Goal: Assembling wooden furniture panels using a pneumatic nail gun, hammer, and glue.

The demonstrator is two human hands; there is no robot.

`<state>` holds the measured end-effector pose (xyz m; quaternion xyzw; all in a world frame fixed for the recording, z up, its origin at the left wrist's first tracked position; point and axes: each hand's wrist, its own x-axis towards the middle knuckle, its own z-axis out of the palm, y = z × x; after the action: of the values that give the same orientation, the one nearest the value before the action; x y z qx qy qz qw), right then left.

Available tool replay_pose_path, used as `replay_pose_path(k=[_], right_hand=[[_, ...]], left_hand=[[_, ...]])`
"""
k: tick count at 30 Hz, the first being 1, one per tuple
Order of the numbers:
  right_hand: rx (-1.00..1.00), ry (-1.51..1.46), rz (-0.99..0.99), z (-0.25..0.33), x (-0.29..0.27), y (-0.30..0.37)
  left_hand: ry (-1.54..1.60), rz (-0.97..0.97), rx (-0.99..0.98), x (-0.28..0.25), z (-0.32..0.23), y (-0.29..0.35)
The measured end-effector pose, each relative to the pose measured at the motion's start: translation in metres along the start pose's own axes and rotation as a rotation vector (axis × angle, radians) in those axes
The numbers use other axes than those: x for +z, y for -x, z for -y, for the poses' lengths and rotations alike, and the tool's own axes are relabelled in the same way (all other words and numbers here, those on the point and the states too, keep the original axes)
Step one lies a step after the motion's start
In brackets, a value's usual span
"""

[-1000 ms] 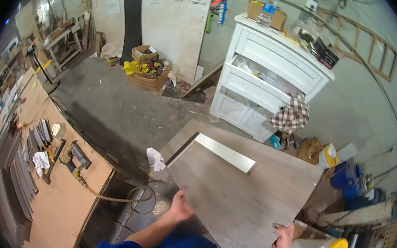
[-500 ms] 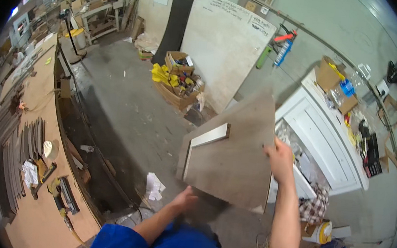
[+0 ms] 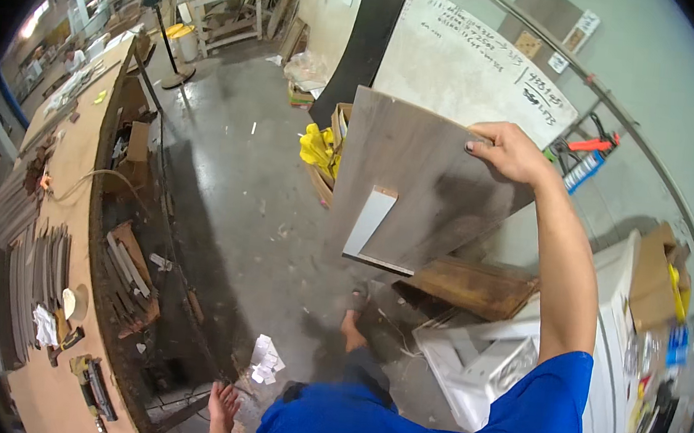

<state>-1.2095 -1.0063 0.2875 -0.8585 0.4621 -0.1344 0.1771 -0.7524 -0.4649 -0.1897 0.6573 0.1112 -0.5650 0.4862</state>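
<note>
A brown-grey wood-grain panel (image 3: 444, 176) is held up in front of me by my right hand (image 3: 513, 152), whose thumb and fingers clasp its upper edge. A white strip (image 3: 370, 221) stands out from the panel's face near its lower edge, beside a dark-edged strip along that edge. My left hand (image 3: 223, 405) hangs low at the lower left, apart from the panel, fingers spread and nothing in them. It is nearest to the workbench's edge and crumpled white paper (image 3: 266, 360) on the floor.
On the left runs a long wooden workbench (image 3: 73, 162) bearing grey strips (image 3: 43, 273) and a nail gun (image 3: 92, 386). To the right stands a white cabinet (image 3: 599, 395). A whiteboard (image 3: 456, 67) leans against the wall, with a yellow bag (image 3: 318, 147) in a box before it.
My right hand has swung the panel up and turned it, its grip now at the upper edge. My left hand has dropped away to the lower left. My view has turned too.
</note>
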Motion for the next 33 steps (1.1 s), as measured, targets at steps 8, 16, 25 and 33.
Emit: replay_pose_path(k=[8,16,25,33], right_hand=[[0.253,-0.097,0.039,-0.210,0.020,-0.083],[0.207,-0.231,0.086,-0.260,-0.001,-0.163],[0.311,-0.169,0.147,-0.338,0.033,-0.194],[0.349,0.659,-0.465,-0.435,0.062,-0.187]], left_hand=[[-0.138,-0.456,-0.302,0.180,-0.008,0.047],[-0.555,0.026,0.042,0.330,-0.086,-0.031],[-0.483,-0.017,0.106,0.392,-0.163,-0.054],[-0.570,-0.144,0.001,0.352,-0.119,-0.054]])
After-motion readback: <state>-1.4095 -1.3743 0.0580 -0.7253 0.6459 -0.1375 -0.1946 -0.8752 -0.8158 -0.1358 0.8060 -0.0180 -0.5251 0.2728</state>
